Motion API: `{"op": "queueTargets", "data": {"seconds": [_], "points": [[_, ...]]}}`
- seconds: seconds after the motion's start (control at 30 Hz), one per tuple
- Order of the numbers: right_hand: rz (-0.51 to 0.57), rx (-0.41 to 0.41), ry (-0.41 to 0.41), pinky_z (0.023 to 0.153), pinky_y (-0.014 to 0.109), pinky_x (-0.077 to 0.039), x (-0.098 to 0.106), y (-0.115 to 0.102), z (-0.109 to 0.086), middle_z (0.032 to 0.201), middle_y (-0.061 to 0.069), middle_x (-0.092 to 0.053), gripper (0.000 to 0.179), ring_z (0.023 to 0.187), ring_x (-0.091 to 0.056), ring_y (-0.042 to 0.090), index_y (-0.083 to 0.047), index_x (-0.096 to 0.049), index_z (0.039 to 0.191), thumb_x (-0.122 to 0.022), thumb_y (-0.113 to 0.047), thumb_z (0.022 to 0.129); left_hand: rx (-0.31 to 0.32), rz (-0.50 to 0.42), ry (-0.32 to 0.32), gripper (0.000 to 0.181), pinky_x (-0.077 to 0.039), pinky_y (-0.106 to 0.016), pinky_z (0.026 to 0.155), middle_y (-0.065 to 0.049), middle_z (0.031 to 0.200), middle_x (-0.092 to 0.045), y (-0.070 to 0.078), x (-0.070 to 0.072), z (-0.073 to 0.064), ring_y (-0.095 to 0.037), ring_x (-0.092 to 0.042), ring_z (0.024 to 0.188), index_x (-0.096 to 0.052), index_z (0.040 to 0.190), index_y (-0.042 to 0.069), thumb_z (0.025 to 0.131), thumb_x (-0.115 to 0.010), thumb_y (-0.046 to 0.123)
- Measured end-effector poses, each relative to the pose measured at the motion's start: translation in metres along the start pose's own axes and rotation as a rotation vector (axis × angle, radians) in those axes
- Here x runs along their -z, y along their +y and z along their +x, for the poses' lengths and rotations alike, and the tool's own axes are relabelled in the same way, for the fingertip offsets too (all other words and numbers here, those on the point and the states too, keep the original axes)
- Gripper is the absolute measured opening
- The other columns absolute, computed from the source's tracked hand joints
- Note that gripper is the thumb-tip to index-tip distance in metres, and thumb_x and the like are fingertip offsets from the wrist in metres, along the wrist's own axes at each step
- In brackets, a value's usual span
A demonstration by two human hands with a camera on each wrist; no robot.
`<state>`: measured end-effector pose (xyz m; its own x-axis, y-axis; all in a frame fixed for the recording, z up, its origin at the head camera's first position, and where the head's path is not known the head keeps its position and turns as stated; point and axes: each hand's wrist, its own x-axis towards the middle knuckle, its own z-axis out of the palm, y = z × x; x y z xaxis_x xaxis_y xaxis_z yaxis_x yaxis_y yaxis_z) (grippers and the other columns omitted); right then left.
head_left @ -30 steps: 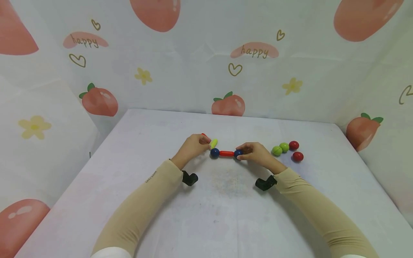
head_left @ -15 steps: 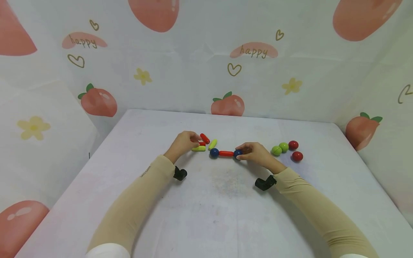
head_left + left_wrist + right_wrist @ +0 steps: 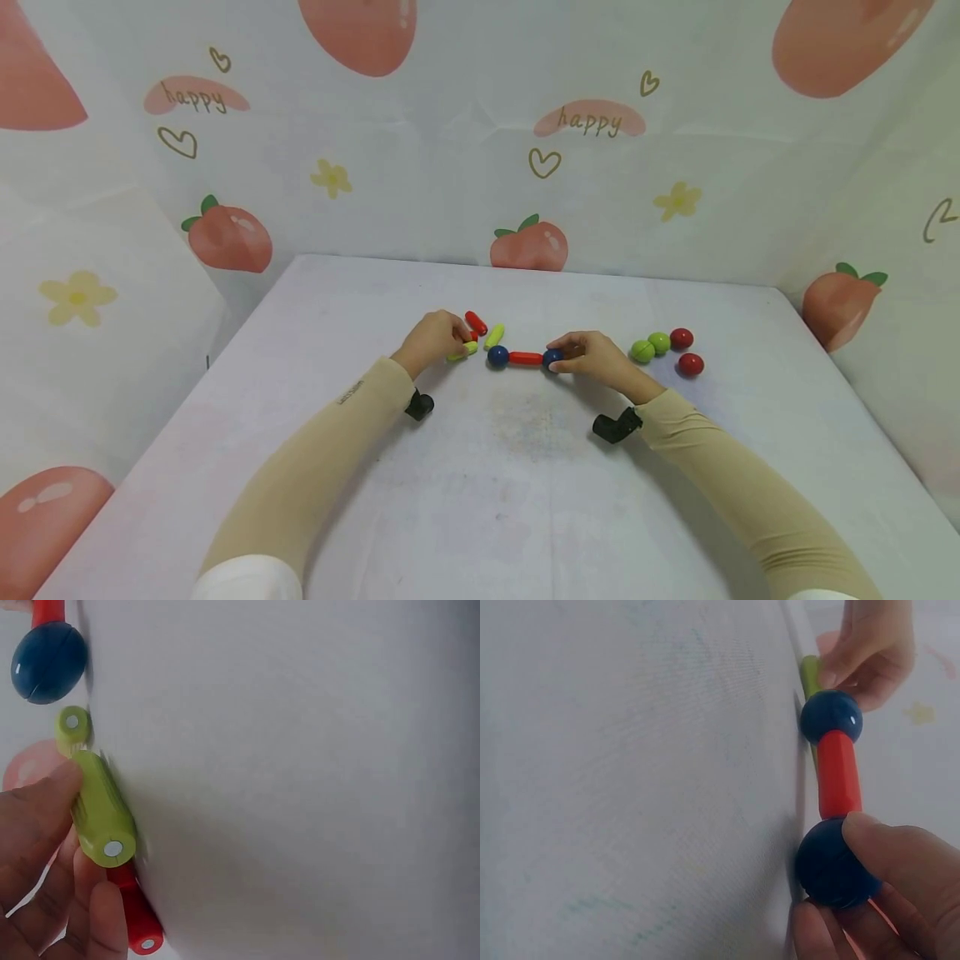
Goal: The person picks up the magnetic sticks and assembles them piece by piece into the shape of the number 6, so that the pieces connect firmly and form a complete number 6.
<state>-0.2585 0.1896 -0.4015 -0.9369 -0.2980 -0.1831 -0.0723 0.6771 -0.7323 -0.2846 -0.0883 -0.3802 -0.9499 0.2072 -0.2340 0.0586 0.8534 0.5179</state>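
My left hand [image 3: 437, 337] pinches a yellow-green magnetic rod [image 3: 105, 814] between thumb and fingers; a round metal spot shows on the rod's end. A red rod [image 3: 142, 919] lies close beside it, partly hidden by the fingers. My right hand [image 3: 596, 358] grips the right-hand blue ball [image 3: 834, 862] of a joined piece. That piece is a red rod [image 3: 839, 774] with a blue ball at each end; its other blue ball [image 3: 498, 357] is nearest my left hand. A second yellow-green rod [image 3: 494, 337] and another red rod [image 3: 476, 322] lie just behind.
To the right of my right hand are two green balls [image 3: 642, 351] and two red balls, one red ball [image 3: 691, 364] set nearer the front. All rest on a white-covered table [image 3: 480, 500], with a patterned cloth [image 3: 435, 167] behind it.
My left hand first drew back left from beside the joined piece, uncovering the rods, then came onto the left yellow-green rod, which is now tilted. The right hand keeps its hold.
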Motion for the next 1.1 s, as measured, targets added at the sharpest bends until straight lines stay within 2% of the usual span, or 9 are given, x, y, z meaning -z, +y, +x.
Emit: {"op": "queueTargets", "data": {"seconds": [0.2, 0.47, 0.77, 0.93, 1.1], "points": [[0.0, -0.005, -0.002, 0.084, 0.031, -0.048, 0.0, 0.001, 0.001, 0.112, 0.01, -0.067, 0.039, 0.101, -0.061, 0.021, -0.013, -0.065, 0.116, -0.074, -0.026, 0.08, 0.039, 0.057, -0.017, 0.018, -0.045, -0.024, 0.071, -0.001, 0.097, -0.068, 0.005, 0.001, -0.003, -0.016, -0.055, 0.085, -0.071, 0.096, 0.013, 0.079, -0.074, 0.017], [-0.012, -0.003, 0.007, 0.084, 0.032, -0.049, 0.0, 0.001, 0.0, 0.112, 0.009, -0.067, 0.039, 0.101, -0.062, 0.02, -0.013, -0.065, 0.115, -0.074, -0.027, 0.08, 0.047, 0.046, -0.034, 0.021, -0.045, -0.024, 0.07, 0.0, 0.1, -0.069, 0.005, 0.001, -0.004, -0.015, -0.056, 0.084, -0.071, 0.098, 0.013, 0.079, -0.075, 0.021], [-0.01, -0.012, -0.002, 0.089, 0.035, -0.049, 0.001, -0.002, -0.001, 0.113, 0.01, -0.067, 0.038, 0.102, -0.062, 0.021, -0.013, -0.065, 0.115, -0.073, -0.026, 0.081, -0.008, -0.146, 0.002, 0.022, -0.047, -0.028, 0.078, 0.0, 0.101, -0.067, 0.005, 0.004, -0.014, -0.017, -0.057, 0.091, -0.07, 0.101, 0.017, 0.08, -0.073, 0.025], [-0.006, -0.004, -0.003, 0.09, 0.036, -0.049, 0.001, -0.002, -0.001, 0.112, 0.01, -0.067, 0.038, 0.102, -0.062, 0.021, -0.012, -0.065, 0.115, -0.073, -0.025, 0.081, 0.002, -0.245, -0.027, 0.025, -0.049, -0.023, 0.069, -0.002, 0.095, -0.065, 0.011, 0.004, -0.026, -0.017, -0.06, 0.082, -0.067, 0.106, 0.015, 0.083, -0.07, 0.025], [-0.004, 0.002, -0.006, 0.091, 0.036, -0.049, 0.001, -0.001, -0.001, 0.112, 0.011, -0.067, 0.038, 0.102, -0.063, 0.021, -0.012, -0.065, 0.115, -0.073, -0.025, 0.081, -0.003, -0.259, -0.069, 0.029, -0.045, -0.02, 0.061, -0.003, 0.087, -0.064, 0.013, -0.004, -0.036, -0.016, -0.06, 0.07, -0.065, 0.112, 0.015, 0.084, -0.068, 0.023]]}}
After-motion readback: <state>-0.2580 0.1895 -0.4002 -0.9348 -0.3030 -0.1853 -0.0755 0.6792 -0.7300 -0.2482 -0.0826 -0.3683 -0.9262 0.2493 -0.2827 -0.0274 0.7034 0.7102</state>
